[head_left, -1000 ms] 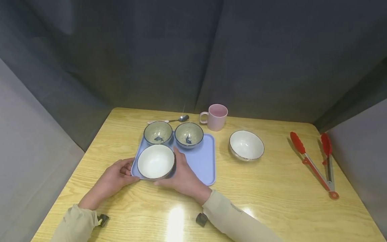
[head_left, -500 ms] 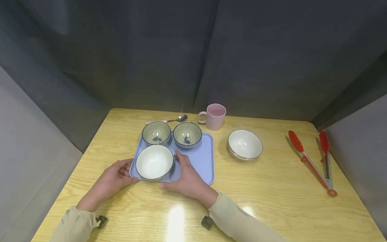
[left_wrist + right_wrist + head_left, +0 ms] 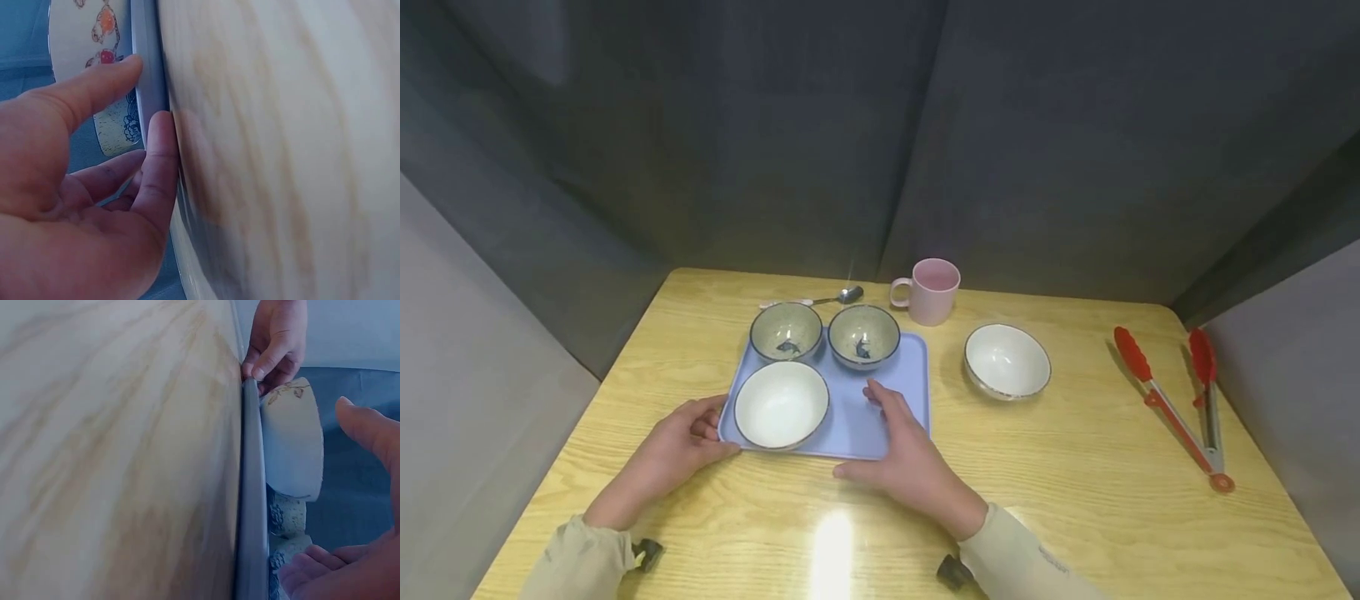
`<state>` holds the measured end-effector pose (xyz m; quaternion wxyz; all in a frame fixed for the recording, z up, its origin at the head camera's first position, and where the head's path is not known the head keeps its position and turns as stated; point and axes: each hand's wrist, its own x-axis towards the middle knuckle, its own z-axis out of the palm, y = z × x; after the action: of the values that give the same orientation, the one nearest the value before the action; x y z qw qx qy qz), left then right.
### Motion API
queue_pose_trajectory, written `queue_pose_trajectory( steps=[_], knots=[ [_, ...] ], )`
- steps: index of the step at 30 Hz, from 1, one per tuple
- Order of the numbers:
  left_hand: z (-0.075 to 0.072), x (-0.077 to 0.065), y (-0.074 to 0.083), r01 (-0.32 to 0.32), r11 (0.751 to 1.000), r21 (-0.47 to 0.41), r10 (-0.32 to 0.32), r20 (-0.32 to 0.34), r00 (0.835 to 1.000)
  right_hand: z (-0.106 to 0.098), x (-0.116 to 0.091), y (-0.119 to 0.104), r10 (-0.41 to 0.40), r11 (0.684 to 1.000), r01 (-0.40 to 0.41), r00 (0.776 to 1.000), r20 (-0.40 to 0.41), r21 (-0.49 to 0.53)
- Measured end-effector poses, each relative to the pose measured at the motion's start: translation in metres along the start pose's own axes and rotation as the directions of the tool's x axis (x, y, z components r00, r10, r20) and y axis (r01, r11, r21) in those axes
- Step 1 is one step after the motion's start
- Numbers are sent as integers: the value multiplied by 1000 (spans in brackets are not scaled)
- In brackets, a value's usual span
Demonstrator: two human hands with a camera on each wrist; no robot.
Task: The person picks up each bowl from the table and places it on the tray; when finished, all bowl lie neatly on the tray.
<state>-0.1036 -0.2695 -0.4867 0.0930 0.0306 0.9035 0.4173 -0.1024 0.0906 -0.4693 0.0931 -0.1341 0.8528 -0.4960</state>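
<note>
A blue tray (image 3: 850,417) carries a white bowl (image 3: 781,406) at its front left and two speckled green-grey bowls, one at the back left (image 3: 786,331) and one further right (image 3: 863,336). At the tray's front left corner, my left hand (image 3: 670,446) pinches the rim. The left wrist view shows that thumb (image 3: 109,87) against the tray edge (image 3: 150,56). My right hand (image 3: 917,458) hovers over the tray's front right part, thumb and fingers spread, apart from the white bowl and holding nothing.
Behind the tray lie a spoon (image 3: 827,298) and a pink mug (image 3: 932,293). Another white bowl (image 3: 1007,362) stands to the tray's right. Red-tipped tongs (image 3: 1176,417) lie spread at the far right. A dark curtain (image 3: 880,142) closes off the back.
My right hand has let go of the white bowl and moved right, away from it. The bowl now sits flat on the tray. My left hand stays at the tray corner.
</note>
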Motion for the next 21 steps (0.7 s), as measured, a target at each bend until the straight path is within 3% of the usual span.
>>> queue_pose_trajectory(
  steps=[11, 21],
  knots=[
    [-1, 1, 1, 7, 1000, -11, -7, 4, 1000, -20, -9, 4, 36, 998, -33, 999, -41, 57],
    [0, 0, 2, 19, 1000, -10, -19, -1, 1000, -52, -19, 17, 76, 996, -73, 994, -77, 48]
  ],
)
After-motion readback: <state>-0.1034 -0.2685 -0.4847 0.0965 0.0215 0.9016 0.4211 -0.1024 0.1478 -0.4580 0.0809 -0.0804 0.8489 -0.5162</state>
